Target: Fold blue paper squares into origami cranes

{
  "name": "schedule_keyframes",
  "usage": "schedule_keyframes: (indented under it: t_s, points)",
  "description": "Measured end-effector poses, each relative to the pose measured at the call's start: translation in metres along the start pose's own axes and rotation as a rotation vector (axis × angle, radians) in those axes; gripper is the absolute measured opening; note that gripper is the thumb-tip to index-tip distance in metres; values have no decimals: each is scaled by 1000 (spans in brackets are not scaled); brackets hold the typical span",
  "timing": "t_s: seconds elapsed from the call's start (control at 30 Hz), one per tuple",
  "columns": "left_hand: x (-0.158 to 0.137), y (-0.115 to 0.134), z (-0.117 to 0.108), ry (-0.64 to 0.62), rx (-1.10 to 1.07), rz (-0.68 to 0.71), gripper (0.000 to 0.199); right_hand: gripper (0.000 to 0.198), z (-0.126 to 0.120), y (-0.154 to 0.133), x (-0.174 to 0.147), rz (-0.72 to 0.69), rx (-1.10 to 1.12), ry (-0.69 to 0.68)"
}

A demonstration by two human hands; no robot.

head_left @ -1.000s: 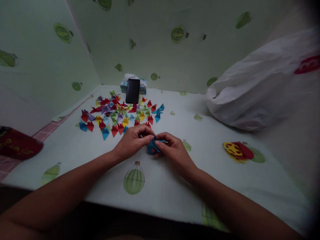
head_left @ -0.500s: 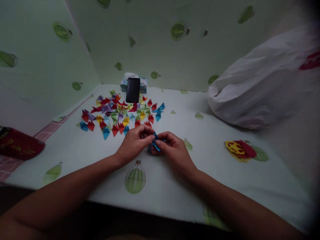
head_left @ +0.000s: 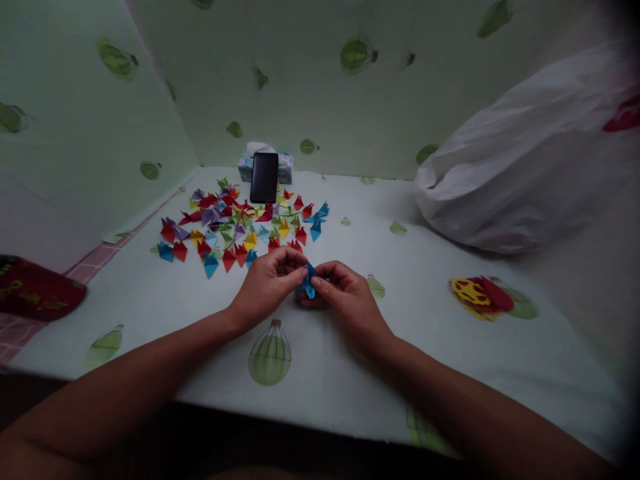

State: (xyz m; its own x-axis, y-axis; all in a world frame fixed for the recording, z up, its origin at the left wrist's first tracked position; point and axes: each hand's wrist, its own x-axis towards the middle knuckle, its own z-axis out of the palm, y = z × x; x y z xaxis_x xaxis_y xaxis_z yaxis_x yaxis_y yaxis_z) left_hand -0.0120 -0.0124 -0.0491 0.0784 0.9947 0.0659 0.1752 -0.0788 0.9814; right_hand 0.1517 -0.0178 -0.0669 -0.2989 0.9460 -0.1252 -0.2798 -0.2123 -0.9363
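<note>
Between my two hands is a small folded piece of blue paper [head_left: 309, 283], held above the table near its middle. My left hand [head_left: 270, 280] pinches it from the left with thumb and fingertips. From the right, my right hand [head_left: 347, 293] grips it the same way, and the fingers hide part of the folds. Just beyond my hands lie many small origami cranes [head_left: 229, 259] in red, blue, yellow, green, orange and purple, spread over the back left of the table.
A dark phone [head_left: 264, 177] leans on a tissue box [head_left: 285, 167] behind the cranes. At the right bulges a white plastic bag [head_left: 495, 173]. Red and yellow cut-out pieces [head_left: 477, 297] lie below it on the tablecloth [head_left: 390, 380]. A dark red object [head_left: 40, 288] sits at the left edge.
The blue paper has turned slightly between my fingers and shows a different fold. Both hands stay in nearly the same place. The whole view has shifted a little.
</note>
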Motion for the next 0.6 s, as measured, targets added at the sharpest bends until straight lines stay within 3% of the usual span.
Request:
schedule_keyframes:
  t_s: [0.23,0.43,0.6]
  points:
    - [-1,4,0,-8,-51,-85,18,29,0,0,0,-9,10,-22]
    - [-1,5,0,15,-28,-75,18,26,0,-2,-2,-44,34,-35]
    - [-3,8,0,-5,-23,-69,16,26,-1,-2,-2,14,57,-45]
